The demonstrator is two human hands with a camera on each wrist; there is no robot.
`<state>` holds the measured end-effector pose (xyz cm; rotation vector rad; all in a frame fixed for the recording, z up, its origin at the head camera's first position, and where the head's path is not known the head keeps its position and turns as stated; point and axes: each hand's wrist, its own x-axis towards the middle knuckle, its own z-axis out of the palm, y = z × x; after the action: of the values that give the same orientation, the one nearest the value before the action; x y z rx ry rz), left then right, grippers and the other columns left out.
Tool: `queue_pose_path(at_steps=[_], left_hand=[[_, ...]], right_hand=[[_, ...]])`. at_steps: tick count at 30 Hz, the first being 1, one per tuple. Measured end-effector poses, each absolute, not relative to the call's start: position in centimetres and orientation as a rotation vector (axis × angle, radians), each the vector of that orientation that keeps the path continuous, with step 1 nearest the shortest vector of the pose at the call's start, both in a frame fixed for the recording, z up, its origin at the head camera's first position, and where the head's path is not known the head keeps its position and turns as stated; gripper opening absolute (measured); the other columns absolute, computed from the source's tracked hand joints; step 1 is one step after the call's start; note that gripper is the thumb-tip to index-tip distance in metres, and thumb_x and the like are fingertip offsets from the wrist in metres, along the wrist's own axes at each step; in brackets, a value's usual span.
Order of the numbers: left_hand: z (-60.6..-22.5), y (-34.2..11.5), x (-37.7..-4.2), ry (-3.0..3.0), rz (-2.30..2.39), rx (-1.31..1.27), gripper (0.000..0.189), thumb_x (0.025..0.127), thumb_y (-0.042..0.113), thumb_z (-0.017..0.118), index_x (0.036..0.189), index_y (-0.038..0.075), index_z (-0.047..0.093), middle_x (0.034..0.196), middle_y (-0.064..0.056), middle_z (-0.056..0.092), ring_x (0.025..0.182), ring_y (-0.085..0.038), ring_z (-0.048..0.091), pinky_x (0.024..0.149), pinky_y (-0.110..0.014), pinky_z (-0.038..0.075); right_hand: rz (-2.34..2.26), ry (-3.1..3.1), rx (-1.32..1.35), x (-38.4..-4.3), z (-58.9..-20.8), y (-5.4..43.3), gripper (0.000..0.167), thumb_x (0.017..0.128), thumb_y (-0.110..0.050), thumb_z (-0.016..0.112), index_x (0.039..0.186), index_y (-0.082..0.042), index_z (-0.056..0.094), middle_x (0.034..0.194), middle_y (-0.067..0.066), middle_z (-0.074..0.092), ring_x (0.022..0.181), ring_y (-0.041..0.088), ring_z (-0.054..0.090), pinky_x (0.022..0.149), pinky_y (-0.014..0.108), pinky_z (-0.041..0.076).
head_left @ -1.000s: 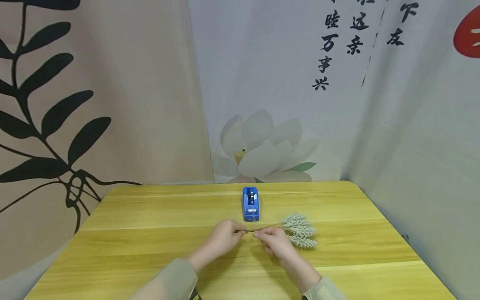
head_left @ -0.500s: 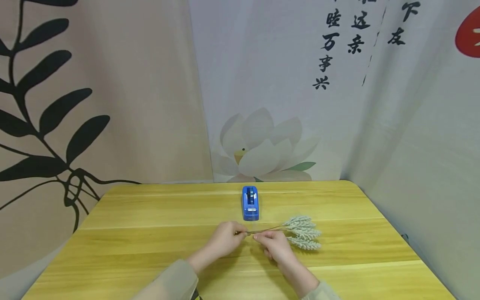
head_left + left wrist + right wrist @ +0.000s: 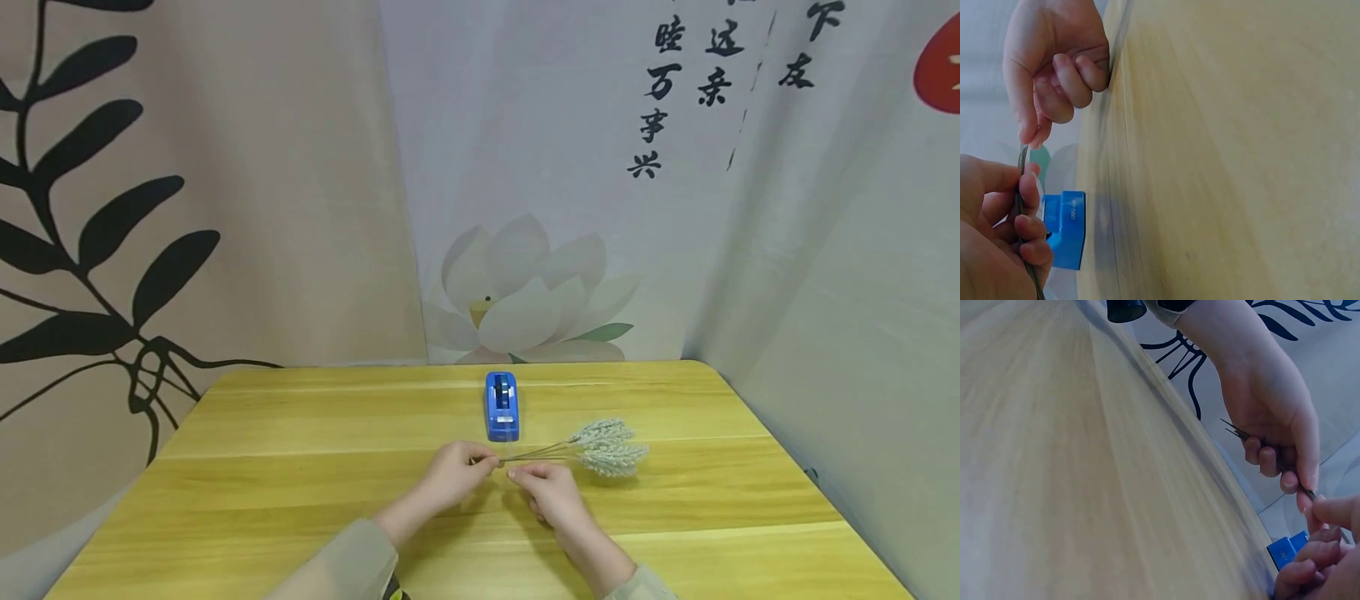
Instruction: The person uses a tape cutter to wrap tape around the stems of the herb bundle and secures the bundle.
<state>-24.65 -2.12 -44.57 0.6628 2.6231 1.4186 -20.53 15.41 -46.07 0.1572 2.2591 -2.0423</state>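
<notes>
My left hand (image 3: pixel 453 475) pinches the thin dark stems (image 3: pixel 1019 200) of a bunch of pale green, wheat-like flower sprigs (image 3: pixel 611 448), whose heads point right. A blue tape dispenser (image 3: pixel 502 408) stands just beyond both hands. From its front a faint clear strip of tape (image 3: pixel 512 448) runs toward the stems. Just right of the left fingertips, my right hand (image 3: pixel 553 496) has thumb and forefinger pinched together in line with that strip, seemingly on its free end. The tape between those fingertips is too small to see clearly. The stem ends (image 3: pixel 1235 429) stick out behind the left hand.
All this is above a wooden table (image 3: pixel 300 433) with a rounded far right corner. Behind it hangs a pale curtain (image 3: pixel 300 167) printed with dark leaves, a lotus and writing.
The sprig heads have turned, the lower ones swinging up, and shifted slightly right. My left hand has edged right with the stems. My right hand stays almost still.
</notes>
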Motion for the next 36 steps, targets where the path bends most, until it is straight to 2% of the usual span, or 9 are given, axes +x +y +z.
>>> queue_pose_path(at_steps=[11,15,20,22,26,31,36], left_hand=[[-44.6,-2.2,-24.6,2.609,1.427,0.618,0.015,0.091,0.018,0.064,0.094,0.008,0.075,0.088,0.000,0.068,0.067,-0.011,0.052,0.057,-0.027,0.045],[-44.7,-2.3,-24.6,2.586,1.432,0.604,0.016,0.092,0.018,0.064,0.094,0.008,0.075,0.083,0.002,0.066,0.064,-0.011,0.050,0.053,-0.026,0.044],[-44.7,-2.4,-24.8,2.535,1.436,0.575,0.015,0.092,0.017,0.063,0.092,0.009,0.076,0.065,0.004,0.053,0.050,-0.008,0.038,0.044,-0.020,0.032],[-44.7,-2.4,-24.8,2.523,1.429,0.563,0.015,0.092,0.017,0.063,0.092,0.010,0.077,0.059,0.005,0.046,0.046,-0.007,0.033,0.042,-0.019,0.028],[-44.6,-2.3,-24.9,2.516,1.413,0.565,0.015,0.092,0.017,0.063,0.091,0.011,0.077,0.056,0.006,0.045,0.044,-0.006,0.032,0.040,-0.019,0.028],[-44.5,-2.1,-24.9,2.510,1.403,0.555,0.015,0.091,0.017,0.063,0.089,0.011,0.077,0.059,0.005,0.049,0.043,-0.005,0.033,0.039,-0.018,0.028],[-44.3,-1.9,-24.9,2.507,1.383,0.538,0.015,0.091,0.016,0.063,0.089,0.009,0.076,0.054,0.007,0.045,0.042,-0.005,0.032,0.038,-0.018,0.027]], right_hand=[[-2.102,2.215,0.153,-21.1,-47.0,15.1,0.030,0.089,-0.015,0.068,0.103,0.011,0.065,0.054,-0.006,0.041,0.042,0.004,0.032,0.040,0.017,0.028],[-2.113,2.253,0.162,-21.2,-47.2,14.9,0.029,0.089,-0.014,0.067,0.103,0.012,0.066,0.058,-0.003,0.048,0.041,0.004,0.034,0.039,0.017,0.030],[-2.125,2.302,0.197,-21.3,-47.5,14.5,0.028,0.088,-0.013,0.068,0.102,0.011,0.066,0.073,0.005,0.062,0.040,0.003,0.035,0.037,0.016,0.031],[-2.139,2.307,0.220,-21.4,-47.6,14.4,0.025,0.087,-0.011,0.068,0.100,0.010,0.066,0.072,0.004,0.060,0.040,0.003,0.035,0.036,0.016,0.030],[-2.182,2.309,0.258,-21.4,-47.7,14.1,0.019,0.085,-0.007,0.066,0.096,0.008,0.066,0.065,0.000,0.054,0.038,0.004,0.034,0.036,0.017,0.029],[-2.241,2.311,0.272,-21.4,-47.7,13.9,0.023,0.084,-0.002,0.065,0.103,0.010,0.066,0.064,0.000,0.055,0.036,0.003,0.032,0.035,0.017,0.028],[-2.270,2.316,0.288,-21.6,-47.8,13.8,0.026,0.083,-0.001,0.065,0.105,0.012,0.065,0.062,-0.003,0.048,0.035,0.002,0.031,0.034,0.016,0.027]])
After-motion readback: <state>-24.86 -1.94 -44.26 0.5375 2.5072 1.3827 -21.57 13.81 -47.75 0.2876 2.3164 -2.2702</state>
